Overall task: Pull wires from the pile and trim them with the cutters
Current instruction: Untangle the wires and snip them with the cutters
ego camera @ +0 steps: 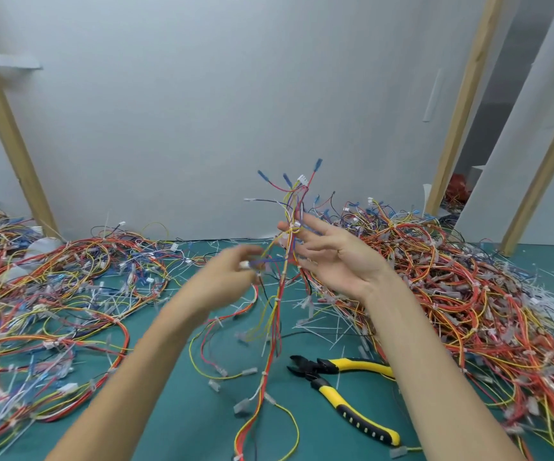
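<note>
Wire bundle pinched upright by right hand; left hand grips its blue strand; cutters lie beneath.

wires: smooth glossy plastic insulation | cutters: dark matt metal head, glossy yellow-and-black plastic handles | tabletop: smooth matt green mat | posts: bare pale wood, matt | wall: smooth matt white panel | offcuts: thin white plastic, slightly shiny

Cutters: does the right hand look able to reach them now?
Probably yes: the cutters lie uncovered on the mat under the right forearm, but the right hand pinches a wire bundle and must let go first.
</note>
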A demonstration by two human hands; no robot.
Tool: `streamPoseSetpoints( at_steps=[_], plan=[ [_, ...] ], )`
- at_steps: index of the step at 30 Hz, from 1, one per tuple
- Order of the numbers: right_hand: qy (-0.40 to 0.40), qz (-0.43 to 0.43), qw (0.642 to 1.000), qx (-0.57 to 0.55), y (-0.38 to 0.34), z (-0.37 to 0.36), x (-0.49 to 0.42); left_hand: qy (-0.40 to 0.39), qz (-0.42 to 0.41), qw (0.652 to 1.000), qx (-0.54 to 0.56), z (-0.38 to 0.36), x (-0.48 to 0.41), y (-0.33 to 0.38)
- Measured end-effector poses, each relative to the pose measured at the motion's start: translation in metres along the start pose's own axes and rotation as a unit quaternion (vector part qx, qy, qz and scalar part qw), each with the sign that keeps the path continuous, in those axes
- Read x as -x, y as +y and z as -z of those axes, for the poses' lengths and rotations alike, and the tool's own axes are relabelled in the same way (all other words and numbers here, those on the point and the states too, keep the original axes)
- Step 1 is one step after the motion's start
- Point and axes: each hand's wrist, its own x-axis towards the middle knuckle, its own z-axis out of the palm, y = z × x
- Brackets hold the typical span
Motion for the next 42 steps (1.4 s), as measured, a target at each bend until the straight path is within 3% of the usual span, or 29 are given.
streamPoseSetpoints(
  at_steps=[3,6,7,11,15,19,23,32,38,42],
  plan=[
    [-0.016,-0.002,0.999,0.048,-0.008,0.0,-0.002,0.083,-0.048,0.989,0.116,0.01,-0.009,0.025],
    [-0.022,0.008,0.996,0.091,-0.016,-0.002,-0.006,0.008,-0.06,0.941,0.332,0.006,-0.013,0.044],
    [-0.021,0.019,0.995,0.094,-0.018,-0.003,-0.007,-0.016,-0.054,0.931,0.36,0.003,-0.015,0.047],
    [-0.008,0.04,0.997,0.059,-0.016,-0.009,-0.012,-0.014,-0.026,0.965,0.26,-0.016,-0.022,0.042],
    [-0.005,0.022,0.999,-0.03,-0.012,-0.011,-0.012,-0.022,-0.03,0.961,0.273,-0.029,-0.021,0.032],
    [-0.04,-0.007,0.999,0.009,-0.012,-0.009,-0.009,0.009,-0.046,0.966,0.254,-0.026,-0.025,0.021],
    [-0.008,-0.019,0.998,0.056,-0.011,0.003,-0.01,-0.003,-0.051,0.968,0.247,-0.022,-0.027,0.013],
    [0.007,-0.035,0.981,0.19,0.004,0.014,-0.008,-0.071,-0.059,0.919,0.384,-0.021,-0.032,0.004],
    [-0.061,-0.151,0.972,0.169,0.004,0.026,0.002,-0.072,-0.084,0.903,0.416,-0.011,-0.034,-0.001],
    [-0.147,-0.216,0.943,0.205,0.008,0.025,0.005,-0.007,-0.121,0.887,0.446,-0.01,-0.034,0.004]
  ],
)
